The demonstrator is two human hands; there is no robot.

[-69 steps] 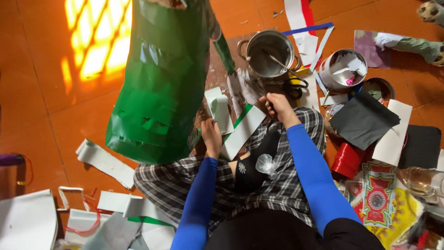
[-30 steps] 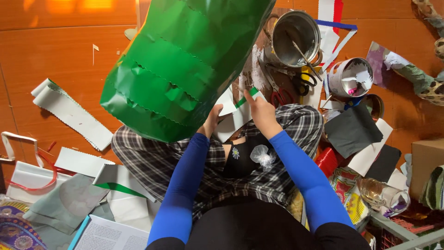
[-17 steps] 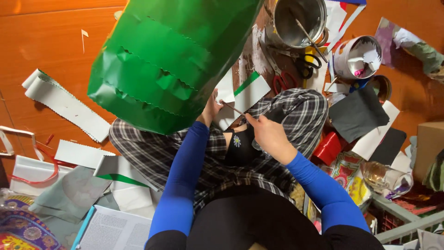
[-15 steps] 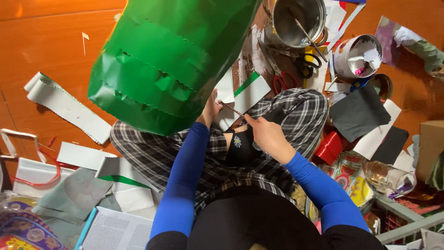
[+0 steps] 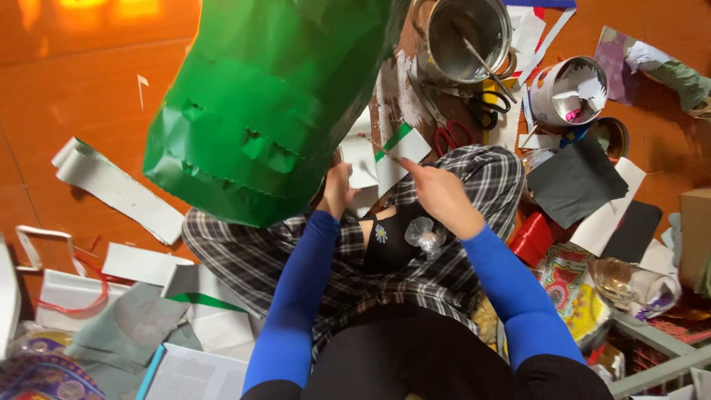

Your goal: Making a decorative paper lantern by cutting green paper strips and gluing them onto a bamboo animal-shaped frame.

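Observation:
I sit cross-legged in plaid trousers with blue sleeves. My left hand (image 5: pixel 338 189) grips the lower edge of a large crumpled green paper bag (image 5: pixel 259 111) that rises toward the camera and hides much of the floor. My right hand (image 5: pixel 441 194) pinches a white paper strip with a green edge (image 5: pixel 396 152) just above my knee. A small black pouch with a flower (image 5: pixel 389 241) and a clear plastic bit (image 5: pixel 426 235) lie in my lap.
A metal pot with a stick (image 5: pixel 466 33), a white-smeared tin (image 5: pixel 569 89), red-handled scissors (image 5: pixel 452 133) and yellow-handled scissors (image 5: pixel 485 107) lie ahead. Dark paper sheets (image 5: pixel 574 181), red ribbon (image 5: pixel 532 238) and a cardboard box (image 5: pixel 695 230) sit right. White paper strips (image 5: pixel 115 189) lie left.
My right hand has moved forward from my lap and taken hold of the white and green strip. The green bag stays raised in my left hand.

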